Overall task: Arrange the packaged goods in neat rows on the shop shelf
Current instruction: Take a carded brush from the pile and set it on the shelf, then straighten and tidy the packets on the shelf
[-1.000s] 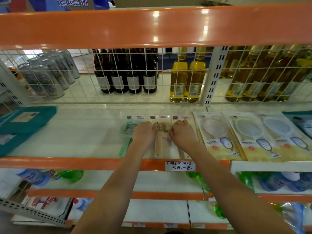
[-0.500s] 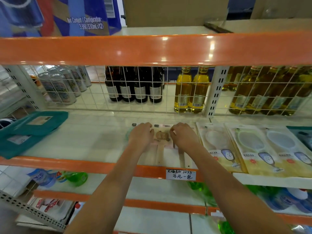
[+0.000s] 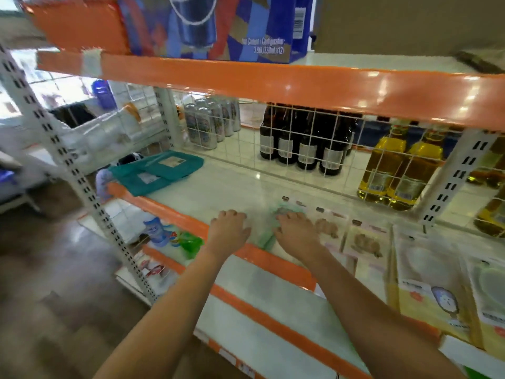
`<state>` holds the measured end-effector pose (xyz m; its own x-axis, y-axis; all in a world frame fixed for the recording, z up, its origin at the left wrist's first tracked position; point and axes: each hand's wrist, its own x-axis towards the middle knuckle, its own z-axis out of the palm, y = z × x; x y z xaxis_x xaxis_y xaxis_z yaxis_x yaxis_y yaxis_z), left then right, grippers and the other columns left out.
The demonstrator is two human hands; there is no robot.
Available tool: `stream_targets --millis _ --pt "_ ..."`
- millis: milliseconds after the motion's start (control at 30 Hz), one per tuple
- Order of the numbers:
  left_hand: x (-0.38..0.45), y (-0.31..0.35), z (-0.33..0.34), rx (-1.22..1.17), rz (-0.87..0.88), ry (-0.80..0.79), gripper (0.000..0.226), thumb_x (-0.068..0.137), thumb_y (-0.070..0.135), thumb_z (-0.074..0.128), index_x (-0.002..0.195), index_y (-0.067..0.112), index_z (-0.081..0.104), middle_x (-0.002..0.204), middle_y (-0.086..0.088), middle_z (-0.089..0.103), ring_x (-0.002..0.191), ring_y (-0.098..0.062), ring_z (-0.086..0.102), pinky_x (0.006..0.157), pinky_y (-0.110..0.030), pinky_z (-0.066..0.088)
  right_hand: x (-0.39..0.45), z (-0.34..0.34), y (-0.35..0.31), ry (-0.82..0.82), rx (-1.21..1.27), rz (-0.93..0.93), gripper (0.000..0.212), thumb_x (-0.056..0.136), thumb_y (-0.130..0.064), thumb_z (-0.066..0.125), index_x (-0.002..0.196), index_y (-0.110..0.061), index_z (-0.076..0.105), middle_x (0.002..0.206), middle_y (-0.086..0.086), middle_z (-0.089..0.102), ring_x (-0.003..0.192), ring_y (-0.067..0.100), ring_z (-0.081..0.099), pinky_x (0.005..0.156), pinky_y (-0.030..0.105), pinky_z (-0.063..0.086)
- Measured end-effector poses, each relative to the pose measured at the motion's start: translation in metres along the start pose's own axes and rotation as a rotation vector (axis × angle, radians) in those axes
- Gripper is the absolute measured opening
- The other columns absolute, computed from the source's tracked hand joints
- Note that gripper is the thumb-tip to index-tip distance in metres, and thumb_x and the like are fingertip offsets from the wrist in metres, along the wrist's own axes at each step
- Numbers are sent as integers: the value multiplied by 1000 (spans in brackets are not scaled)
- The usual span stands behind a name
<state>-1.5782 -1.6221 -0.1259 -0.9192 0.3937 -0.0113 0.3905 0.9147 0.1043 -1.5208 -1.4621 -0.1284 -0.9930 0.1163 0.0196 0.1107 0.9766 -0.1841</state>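
A white shop shelf with an orange front lip holds a row of flat clear packs. The leftmost pack holds a green-handled item. To its right lie two packs with wooden brushes, then large yellow-backed packs. My left hand rests at the green pack's left edge, fingertips bent down onto the shelf. Lying flat across that pack's right side is my right hand. The picture is blurred, so the fingers' grip is unclear.
Teal flat packs lie at the shelf's left end. Behind a white wire grid stand cans, dark bottles and yellow oil bottles. A blue carton sits on the shelf above. A slotted upright post stands left.
Both hands have shifted left, from either side of the middle wooden-brush pack onto the green pack. The view has swung left and tilted.
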Motion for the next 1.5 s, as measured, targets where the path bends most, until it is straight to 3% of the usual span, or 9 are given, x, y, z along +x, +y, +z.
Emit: stream_targets --millis 167,333,533,767,1233,1500 --pt "-9 -58 -18 -63 -114 26 48 97 37 43 141 18 40 141 -9 44 129 -29 39 107 -41 35 21 -3 -54 57 65 -117 45 99 -35 39 140 -18 40 142 4 41 131 25 35 106 37 33" --pt "-19 -110 -28 -21 -199 26 47 99 37 38 143 21 36 144 -7 41 131 -28 38 103 -41 35 38 8 -111 8 39 -176 44 100 -36 36 140 -20 38 143 4 39 131 24 34 104 37 31" --pt "-33 -175 -19 -11 -205 16 45 98 39 39 135 14 45 137 -10 48 122 -30 46 97 -43 42 57 38 -173 -10 3 -204 40 98 -35 40 135 -18 44 136 6 46 126 26 39 101 39 35" --pt "-30 -231 -20 58 -189 16 49 97 41 41 142 21 38 136 -8 49 122 -30 45 96 -43 40 80 53 -232 -12 -25 -225 40 99 -34 38 131 -12 45 132 9 47 124 28 41 99 41 36" --pt "41 -285 -22 48 -265 54 44 98 40 40 134 16 45 136 -7 49 126 -28 42 103 -44 35 186 57 -269 14 -13 -298 39 97 -32 37 129 -11 47 133 10 48 123 27 42 99 39 38" --pt "97 -303 -30 22 -283 118 39 97 39 41 127 15 50 129 -9 54 120 -29 47 98 -43 38 261 55 -267 54 1 -330 40 98 -32 40 132 -11 46 133 10 48 124 27 41 99 39 38"
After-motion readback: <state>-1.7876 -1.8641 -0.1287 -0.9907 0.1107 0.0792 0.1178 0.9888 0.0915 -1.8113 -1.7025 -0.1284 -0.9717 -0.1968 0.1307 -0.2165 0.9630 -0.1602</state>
